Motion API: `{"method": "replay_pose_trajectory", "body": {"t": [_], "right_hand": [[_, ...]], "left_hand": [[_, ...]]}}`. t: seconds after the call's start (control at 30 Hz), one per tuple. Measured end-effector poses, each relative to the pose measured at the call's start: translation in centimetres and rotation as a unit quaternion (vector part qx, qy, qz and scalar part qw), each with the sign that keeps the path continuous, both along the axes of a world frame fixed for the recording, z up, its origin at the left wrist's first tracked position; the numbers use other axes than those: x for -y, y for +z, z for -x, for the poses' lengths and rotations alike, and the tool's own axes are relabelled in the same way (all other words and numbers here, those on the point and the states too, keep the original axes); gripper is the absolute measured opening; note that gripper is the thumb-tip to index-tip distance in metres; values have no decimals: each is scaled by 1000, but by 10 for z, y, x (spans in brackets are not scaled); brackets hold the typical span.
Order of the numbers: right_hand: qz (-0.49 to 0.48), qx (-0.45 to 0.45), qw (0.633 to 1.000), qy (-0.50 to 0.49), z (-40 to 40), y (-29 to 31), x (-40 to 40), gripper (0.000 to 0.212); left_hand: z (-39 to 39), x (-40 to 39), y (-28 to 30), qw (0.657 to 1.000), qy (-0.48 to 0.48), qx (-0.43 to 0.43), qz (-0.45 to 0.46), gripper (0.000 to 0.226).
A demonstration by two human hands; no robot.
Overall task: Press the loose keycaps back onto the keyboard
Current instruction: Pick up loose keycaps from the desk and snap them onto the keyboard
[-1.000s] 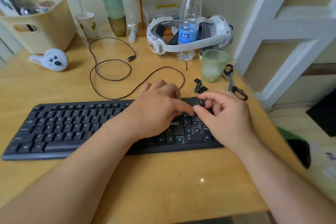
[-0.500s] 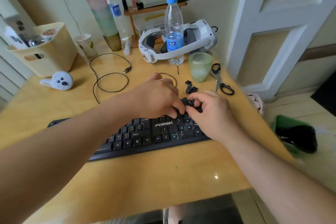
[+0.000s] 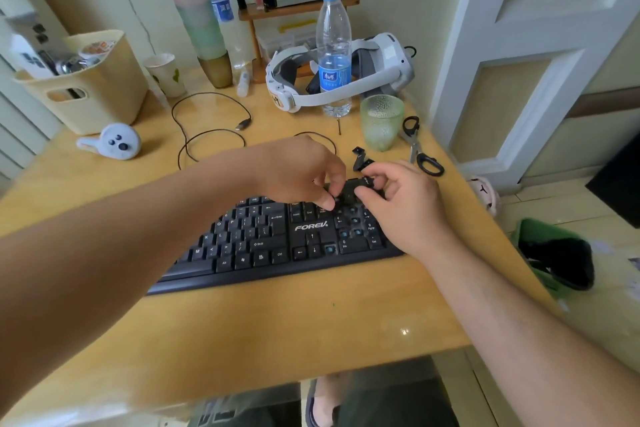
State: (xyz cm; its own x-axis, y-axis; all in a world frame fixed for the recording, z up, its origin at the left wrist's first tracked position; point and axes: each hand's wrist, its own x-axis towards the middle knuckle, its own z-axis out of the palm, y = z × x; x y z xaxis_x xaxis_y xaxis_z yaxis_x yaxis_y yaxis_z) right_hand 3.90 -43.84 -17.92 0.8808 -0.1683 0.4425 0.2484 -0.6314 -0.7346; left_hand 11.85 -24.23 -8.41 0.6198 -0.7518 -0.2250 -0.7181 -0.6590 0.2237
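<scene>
Keyboard: the black keyboard (image 3: 277, 243) lies across the middle of the desk (image 3: 277, 329), its right end near the desk's right edge; several number-pad sockets show bare blue stems.
Left hand: the left hand (image 3: 301, 173) curls its fingertips down onto the keyboard's top right corner; whether it pinches anything cannot be told.
Right hand: the right hand (image 3: 401, 204) pinches a black keycap (image 3: 366, 180) between thumb and forefinger over that same corner.
Loose keycaps: two or three loose keycaps (image 3: 360, 158) lie on the desk just behind the keyboard, near the green cup (image 3: 381, 121).
Green cup: upright, nothing visible inside.
Beige bin: the beige bin (image 3: 90, 87) at the back left corner holds cartons and small packets.
Paper cup: the paper cup (image 3: 165, 74) stands beside the bin; its contents are hidden.
Water bottle: the water bottle (image 3: 334, 52) stands inside the headset's (image 3: 346, 76) band, partly filled.
</scene>
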Motion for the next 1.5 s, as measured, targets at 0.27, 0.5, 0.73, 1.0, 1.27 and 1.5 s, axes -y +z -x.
{"method": "replay_pose_trajectory", "body": {"t": [0.27, 0.5, 0.73, 1.0, 1.27, 1.5], "right_hand": [[-40, -22, 999, 2, 3, 6, 4, 25], [145, -122, 977, 94, 10, 47, 11, 21], [293, -220, 918, 150, 4, 71, -4, 20], [234, -226, 942, 78, 3, 58, -11, 22], [205, -238, 948, 42, -1, 58, -17, 18], [253, -239, 935, 71, 4, 63, -14, 10]], "left_hand": [[19, -28, -19, 960, 117, -93, 239, 11], [19, -23, -34, 958, 131, 1, 255, 17], [40, -22, -59, 965, 78, 93, 232, 33], [38, -16, -57, 970, 95, 148, 169, 53], [36, -16, -55, 975, 101, 147, 129, 54], [32, -17, -57, 976, 108, 146, 121, 52]]}}
